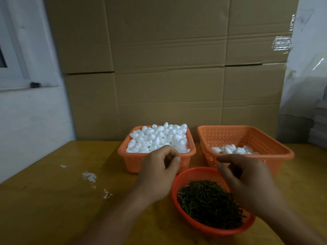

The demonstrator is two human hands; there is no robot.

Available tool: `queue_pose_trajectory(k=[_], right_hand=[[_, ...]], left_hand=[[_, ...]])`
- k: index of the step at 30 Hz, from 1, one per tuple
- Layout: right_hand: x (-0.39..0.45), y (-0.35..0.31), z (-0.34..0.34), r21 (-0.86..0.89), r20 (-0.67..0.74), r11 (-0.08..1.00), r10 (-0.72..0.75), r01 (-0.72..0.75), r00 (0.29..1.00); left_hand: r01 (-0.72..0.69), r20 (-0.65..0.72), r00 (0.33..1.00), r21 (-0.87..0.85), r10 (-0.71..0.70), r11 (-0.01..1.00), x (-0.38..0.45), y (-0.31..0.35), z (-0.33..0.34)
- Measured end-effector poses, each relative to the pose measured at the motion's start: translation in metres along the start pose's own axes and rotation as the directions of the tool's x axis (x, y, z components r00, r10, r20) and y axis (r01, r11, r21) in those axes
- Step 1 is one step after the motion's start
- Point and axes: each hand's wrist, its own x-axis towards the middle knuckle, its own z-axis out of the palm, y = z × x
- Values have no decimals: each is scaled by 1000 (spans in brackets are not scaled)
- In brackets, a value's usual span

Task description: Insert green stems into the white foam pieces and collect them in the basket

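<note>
An orange rectangular basket [134, 161] at centre is heaped with white foam pieces [157, 137]. To its right, a larger orange basket [276, 149] holds a few white foam pieces [233, 149]. Nearest me, a round red basket [192, 174] is filled with green stems [208, 202]. My left hand [159, 172] hovers at the front rim of the foam basket, its fingers curled towards the thumb; whether anything lies inside them is hidden. My right hand [247, 179] is blurred above the stem basket, in front of the larger basket, fingers loosely curled with nothing visible in them.
All three baskets stand on a yellow wooden table [53, 200] with white foam crumbs [90, 176] at the left. Stacked cardboard boxes [168, 68] form a wall right behind the baskets. A white wall and window frame [21, 76] are at the left.
</note>
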Motion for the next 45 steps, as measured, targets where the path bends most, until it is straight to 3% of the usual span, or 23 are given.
queue_pose_trajectory(k=[6, 11, 16, 23, 29, 34, 37, 40, 43, 45], right_hand=[[-5, 5, 3, -38, 26, 999, 0, 1, 1000], [-7, 2, 4, -83, 41, 996, 32, -29, 999], [-11, -1, 6, -135, 72, 991, 23, -13, 997], [-14, -2, 7, -146, 70, 989, 18, -8, 997], [-16, 0, 10, -168, 65, 985, -21, 32, 998], [-15, 3, 12, -176, 70, 983, -41, 53, 997], [-15, 3, 13, -187, 65, 981, -42, 54, 997], [-15, 3, 13, -194, 71, 979, -46, 59, 996], [-15, 3, 13, -194, 68, 979, -48, 60, 997], [-16, 2, 13, -187, 65, 981, -47, 59, 997]], left_hand=[[53, -30, 998, 198, -48, 979, 59, -18, -18], [88, 109, 983, 433, -150, 897, 106, -36, -25], [26, 308, 899, 674, -312, 738, 131, -51, -15], [-132, 391, 851, 805, -351, 579, 141, -56, -2], [-157, 392, 848, 830, -358, 536, 138, -60, 0], [-152, 396, 853, 813, -341, 562, 135, -56, 1], [-136, 354, 901, 777, -249, 614, 133, -54, 1], [-91, 294, 943, 676, -155, 731, 131, -55, -1], [21, 196, 973, 453, -123, 891, 123, -52, -2], [18, 159, 985, 321, -72, 947, 114, -45, -2]])
